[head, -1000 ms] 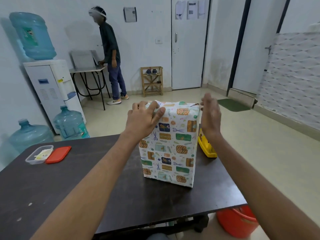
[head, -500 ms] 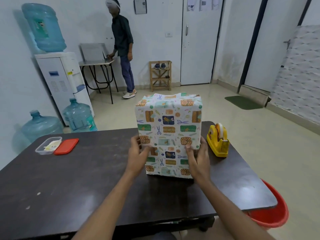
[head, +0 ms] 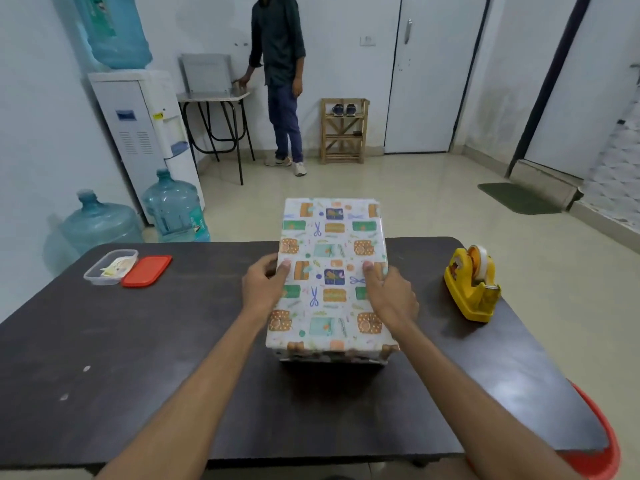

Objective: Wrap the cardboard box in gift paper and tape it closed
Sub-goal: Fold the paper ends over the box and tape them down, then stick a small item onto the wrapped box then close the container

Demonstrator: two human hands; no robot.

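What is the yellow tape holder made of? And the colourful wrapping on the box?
The tape holder looks like hard plastic: smooth, shiny, evenly yellow. The wrapping on the box looks like thin glossy paper: printed pictures, sharp folded edges, a sheen.

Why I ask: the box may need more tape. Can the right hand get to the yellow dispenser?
Probably yes: bare table lies between the right hand and the dispenser, but that hand must first release the box.

Light was even, soft, fairly bright indoors. Dull sheen lay on the worktop (head: pixel 138 358) (near right corner); soft shadow under the wrapped box (head: pixel 330 271). Edges bowed, slightly soft.
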